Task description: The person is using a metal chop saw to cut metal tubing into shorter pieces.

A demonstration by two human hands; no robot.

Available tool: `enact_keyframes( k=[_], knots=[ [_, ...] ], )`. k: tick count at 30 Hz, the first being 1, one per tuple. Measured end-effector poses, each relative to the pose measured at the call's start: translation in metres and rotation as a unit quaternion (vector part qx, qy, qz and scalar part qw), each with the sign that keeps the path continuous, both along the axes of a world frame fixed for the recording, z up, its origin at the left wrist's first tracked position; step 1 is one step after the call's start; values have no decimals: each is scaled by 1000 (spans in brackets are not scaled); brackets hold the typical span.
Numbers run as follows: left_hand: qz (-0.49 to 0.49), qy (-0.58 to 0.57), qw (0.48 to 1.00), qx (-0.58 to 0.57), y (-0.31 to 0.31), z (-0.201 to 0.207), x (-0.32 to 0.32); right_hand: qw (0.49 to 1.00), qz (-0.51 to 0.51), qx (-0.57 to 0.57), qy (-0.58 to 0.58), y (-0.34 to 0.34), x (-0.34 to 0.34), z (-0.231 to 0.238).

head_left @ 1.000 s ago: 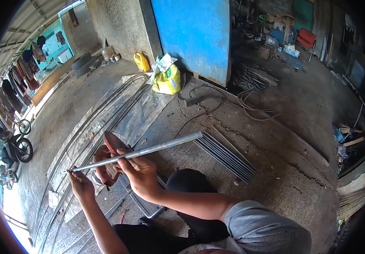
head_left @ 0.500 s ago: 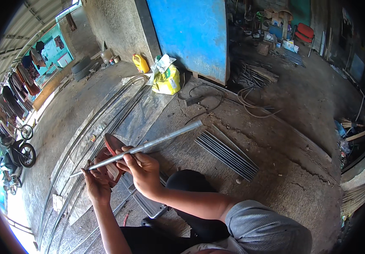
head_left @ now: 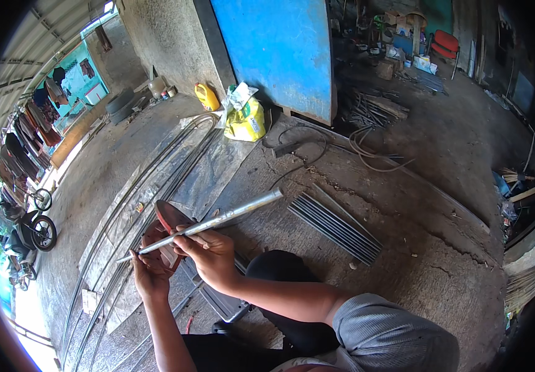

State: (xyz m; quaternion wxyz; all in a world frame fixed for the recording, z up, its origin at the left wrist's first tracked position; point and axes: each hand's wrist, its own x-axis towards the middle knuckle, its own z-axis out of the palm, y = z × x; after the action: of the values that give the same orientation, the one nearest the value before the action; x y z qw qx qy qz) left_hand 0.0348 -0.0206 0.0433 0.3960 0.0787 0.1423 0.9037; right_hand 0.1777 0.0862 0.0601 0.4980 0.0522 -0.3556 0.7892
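Observation:
A long grey metal pipe (head_left: 242, 209) is held up at a slant, its thick end pointing to the far right and its thin-looking end to the near left. My right hand (head_left: 213, 257) is closed around its middle. With the fingertips of my left hand (head_left: 151, 278) I pinch it near the left end. Just behind the hands stands a red cut-off saw (head_left: 173, 217), partly covered by them and the pipe; its grey base (head_left: 221, 301) shows beside my knee. Several cut metal bars (head_left: 335, 228) lie side by side on the floor to the right.
Long bent metal rods (head_left: 149, 170) run along the floor at left. A yellow bag (head_left: 245, 122) and yellow jug (head_left: 206, 97) stand by the wall near a blue door (head_left: 273, 53). Coiled hose (head_left: 366, 152) lies at the doorway; a motorbike (head_left: 28, 235) is far left.
The pipe's far end has dipped and come left and nearer, while its near-left end has shifted slightly right. Both hands keep hold of it; my left hand has moved a little right.

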Motion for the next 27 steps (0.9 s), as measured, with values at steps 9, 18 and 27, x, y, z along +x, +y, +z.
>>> enact_keyframes(
  k=[9,18,27],
  knots=[
    [25,69,995,-63,2,-6,-2,999,-43,31,-6,-4,-2,1],
    [21,10,997,-76,-4,-10,-5,1000,-16,-11,-17,-3,2,11],
    [-5,-3,998,-67,-2,-13,-3,1000,-5,6,-27,-11,-2,9]
  ],
)
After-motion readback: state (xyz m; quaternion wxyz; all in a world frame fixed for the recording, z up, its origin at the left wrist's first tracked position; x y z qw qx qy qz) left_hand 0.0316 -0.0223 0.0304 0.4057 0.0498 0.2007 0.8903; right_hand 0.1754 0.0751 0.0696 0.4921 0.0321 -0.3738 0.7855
